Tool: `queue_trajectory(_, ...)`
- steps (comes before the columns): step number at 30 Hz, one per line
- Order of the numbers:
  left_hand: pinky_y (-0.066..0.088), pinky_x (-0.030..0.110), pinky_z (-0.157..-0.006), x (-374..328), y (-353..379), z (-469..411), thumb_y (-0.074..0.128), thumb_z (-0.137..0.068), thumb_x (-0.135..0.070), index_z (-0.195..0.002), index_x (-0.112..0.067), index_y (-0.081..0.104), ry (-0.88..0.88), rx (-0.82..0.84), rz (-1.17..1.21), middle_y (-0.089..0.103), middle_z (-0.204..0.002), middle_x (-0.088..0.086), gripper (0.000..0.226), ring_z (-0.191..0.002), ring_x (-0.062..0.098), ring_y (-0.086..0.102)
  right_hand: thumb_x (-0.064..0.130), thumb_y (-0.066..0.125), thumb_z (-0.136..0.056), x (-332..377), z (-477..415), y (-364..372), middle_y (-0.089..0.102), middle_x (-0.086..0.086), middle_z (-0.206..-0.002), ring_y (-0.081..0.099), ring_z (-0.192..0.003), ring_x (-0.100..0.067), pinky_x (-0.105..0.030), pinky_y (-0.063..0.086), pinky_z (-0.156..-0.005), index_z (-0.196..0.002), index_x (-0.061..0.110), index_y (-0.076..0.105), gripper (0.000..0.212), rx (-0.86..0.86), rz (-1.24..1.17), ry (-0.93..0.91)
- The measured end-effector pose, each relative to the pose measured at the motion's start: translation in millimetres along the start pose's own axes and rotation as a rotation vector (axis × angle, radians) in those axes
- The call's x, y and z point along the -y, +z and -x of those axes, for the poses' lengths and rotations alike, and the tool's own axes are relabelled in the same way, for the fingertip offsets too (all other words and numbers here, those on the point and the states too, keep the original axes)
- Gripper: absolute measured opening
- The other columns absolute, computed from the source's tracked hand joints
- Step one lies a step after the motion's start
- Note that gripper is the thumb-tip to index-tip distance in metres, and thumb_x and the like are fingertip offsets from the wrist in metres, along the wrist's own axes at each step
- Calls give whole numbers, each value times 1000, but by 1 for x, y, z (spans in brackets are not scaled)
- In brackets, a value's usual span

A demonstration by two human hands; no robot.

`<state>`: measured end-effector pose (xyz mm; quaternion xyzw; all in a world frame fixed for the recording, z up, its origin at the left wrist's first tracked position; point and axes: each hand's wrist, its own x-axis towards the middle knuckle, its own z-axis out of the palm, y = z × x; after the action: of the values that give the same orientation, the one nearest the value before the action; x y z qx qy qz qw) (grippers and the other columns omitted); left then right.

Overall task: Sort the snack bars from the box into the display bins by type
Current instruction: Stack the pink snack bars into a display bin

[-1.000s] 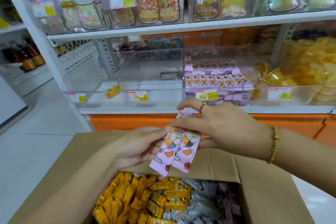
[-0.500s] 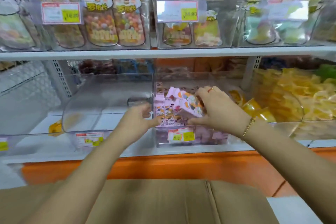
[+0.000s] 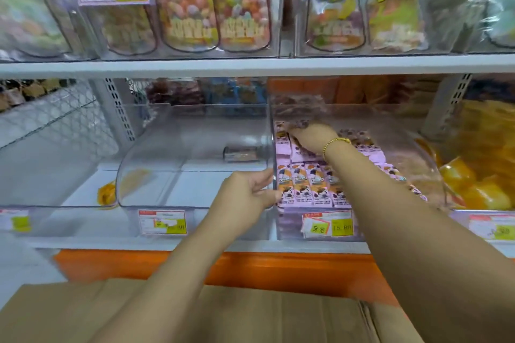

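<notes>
Right hand (image 3: pixel 309 136) now deep in pink-bar bin (image 3: pixel 437 175).

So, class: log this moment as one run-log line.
task: pink snack bars into clear bin | right hand: inside bin, grip blurred | left hand: touches bin's left wall | cardboard box: below shelf
</notes>
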<state>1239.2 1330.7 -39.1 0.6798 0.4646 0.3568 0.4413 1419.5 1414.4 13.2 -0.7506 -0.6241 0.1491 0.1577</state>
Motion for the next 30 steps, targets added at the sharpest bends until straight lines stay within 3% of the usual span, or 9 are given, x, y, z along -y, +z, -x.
queue_trajectory(3, 50, 26, -96, 2, 0, -1, 69, -85, -9, -135, -13, 53, 6, -3, 5, 58, -132, -1, 53, -118, 0, 54, 59, 58, -85, -17, 16, -8, 49, -17, -139, 49, -122, -31, -35, 41, -98, -140, 2, 42, 81, 42, -18, -71)
queue_trajectory(6, 50, 26, -96, 1, 2, 1, 69, -85, -8, -134, -13, 54, 3, -29, 20, 58, -132, -2, 52, -116, -3, 53, 42, 74, -78, -26, 26, -3, 41, -12, -148, 43, -132, -29, -34, 37, -105, -147, 11, 34, 85, 22, 145, -163)
queue_trajectory(10, 48, 31, -99, 1, 4, 2, 70, -84, -8, -135, -13, 53, -11, -60, 20, 58, -132, -1, 54, -112, -4, 53, 39, 75, -78, -24, 16, 1, 55, -11, -135, 53, -121, -29, -34, 42, -98, -136, 13, 51, 68, -119, 114, -170)
queue_trajectory(14, 54, 21, -85, 2, 2, -2, 69, -84, -6, -132, -11, 56, -16, -24, 33, 60, -130, 2, 50, -116, 5, 57, 44, 70, -82, -18, 6, 4, 63, -15, -120, 60, -107, -31, -34, 48, -86, -125, 7, 59, 58, -179, 157, -44)
queue_trajectory(19, 46, 31, -101, -1, 4, 0, 72, -82, -10, -132, -7, 56, -24, -94, -54, 59, -130, 5, 52, -116, 8, 56, 33, 65, -88, -14, 38, 5, 65, -20, -110, 61, -101, -34, -34, 48, -79, -112, 2, 62, 39, -292, 57, -20)
queue_trajectory(22, 44, 23, -93, -14, 11, 19, 70, -84, -13, -126, -7, 61, 26, -201, -183, 67, -118, 8, 44, -111, 16, 61, 25, 61, -89, -11, 88, 1, 67, -21, -90, 64, -89, -34, -33, 50, -75, -83, 1, 64, 25, -366, -8, -119)
queue_trajectory(25, 54, 35, -86, -20, 19, 59, 67, -86, -23, -95, -10, 74, 130, -278, -129, 74, -91, 7, 17, -85, 16, 69, 26, 60, -89, -13, 153, 6, 55, -17, -58, 51, -56, -24, -29, 41, -52, -56, 6, 47, 41, -314, -85, -209)
queue_trajectory(27, 57, 40, -74, -15, 21, 93, 61, -86, -30, -66, -20, 69, 129, -269, -97, 71, -67, 3, 23, -66, 16, 68, 25, 62, -88, -19, 190, 22, 53, -23, -58, 45, -54, -22, -33, 34, -53, -53, 2, 46, 45, -234, -174, -268)
queue_trajectory(30, 56, 40, -70, 8, 17, 148, 59, -88, -34, -59, -22, 63, 33, -242, -111, 67, -60, -2, 32, -60, 15, 66, 29, 66, -87, -33, 237, 59, 57, -14, -56, 47, -53, -16, -26, 38, -55, -56, 0, 54, 44, -124, -304, -214)
